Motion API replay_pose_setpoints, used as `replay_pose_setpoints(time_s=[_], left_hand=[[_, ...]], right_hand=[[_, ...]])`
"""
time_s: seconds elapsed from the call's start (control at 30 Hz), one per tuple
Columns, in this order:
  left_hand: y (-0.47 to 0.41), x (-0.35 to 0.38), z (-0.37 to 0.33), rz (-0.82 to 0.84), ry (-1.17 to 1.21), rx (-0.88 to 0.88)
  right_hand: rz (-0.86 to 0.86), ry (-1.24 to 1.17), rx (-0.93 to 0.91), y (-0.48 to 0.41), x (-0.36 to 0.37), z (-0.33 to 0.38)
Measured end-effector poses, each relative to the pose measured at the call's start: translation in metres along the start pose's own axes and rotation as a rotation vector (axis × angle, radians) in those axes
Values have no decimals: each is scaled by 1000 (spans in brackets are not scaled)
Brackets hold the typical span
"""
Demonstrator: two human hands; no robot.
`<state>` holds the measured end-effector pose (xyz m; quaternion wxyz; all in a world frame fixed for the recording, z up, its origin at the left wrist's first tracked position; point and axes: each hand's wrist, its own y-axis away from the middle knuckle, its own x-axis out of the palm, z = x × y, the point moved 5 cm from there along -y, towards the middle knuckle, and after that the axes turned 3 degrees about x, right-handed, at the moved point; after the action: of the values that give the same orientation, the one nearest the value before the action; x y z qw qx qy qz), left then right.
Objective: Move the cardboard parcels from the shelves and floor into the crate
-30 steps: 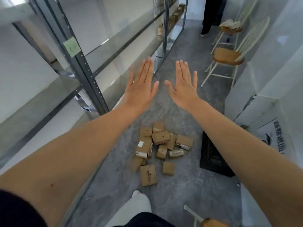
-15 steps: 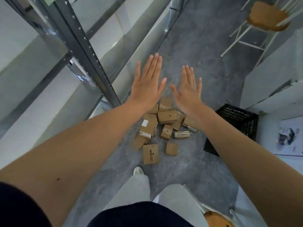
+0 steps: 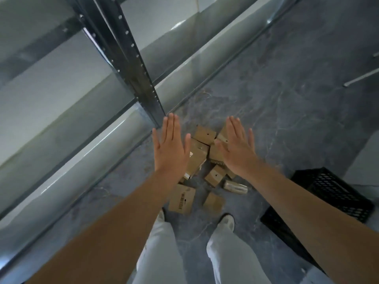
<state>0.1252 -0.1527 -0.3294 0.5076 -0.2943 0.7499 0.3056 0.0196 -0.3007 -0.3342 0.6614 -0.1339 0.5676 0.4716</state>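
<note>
Both hands, left hand (image 3: 171, 149) and right hand (image 3: 238, 149), hover flat, fingers outstretched, empty, above the cardboard parcels (image 3: 200, 160) heaped on the floor (image 3: 287, 99). The black crate (image 3: 332, 196) sits right of the heap.

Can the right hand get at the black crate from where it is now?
Probably yes. The right hand is open and empty, and the black crate sits on the floor to its right with nothing visible between them; the person would likely have to bend.
</note>
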Motion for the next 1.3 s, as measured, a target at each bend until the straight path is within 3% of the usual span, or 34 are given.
replay_pose_setpoints(time_s=[0.23,0.33,0.47,0.57,0.7,0.8,0.9,1.03,1.17,1.3], left_hand=[[-46,120,56,-39,126,-218],[-51,187,90,-49,266,-439],[-29,296,125,29,393,-579],[-9,367,155,14,574,-707],[6,445,186,-19,978,-1051],[-6,486,193,8,1178,-1123],[-24,498,190,61,1296,-1176],[-35,478,179,90,1444,-1291],[-29,417,176,-36,1574,-1337],[-30,312,182,-185,1610,-1304]], right_hand=[[172,107,-148,-72,112,-62],[227,108,-110,-120,177,-83],[236,17,-43,-169,270,-93],[305,-92,44,-187,332,-93],[340,-142,108,-210,399,-96],[329,-148,172,-233,427,-101],[369,-257,272,-249,438,-99],[412,-271,236,-249,413,-77],[398,-284,146,-232,357,-34],[372,-275,62,-214,270,29]])
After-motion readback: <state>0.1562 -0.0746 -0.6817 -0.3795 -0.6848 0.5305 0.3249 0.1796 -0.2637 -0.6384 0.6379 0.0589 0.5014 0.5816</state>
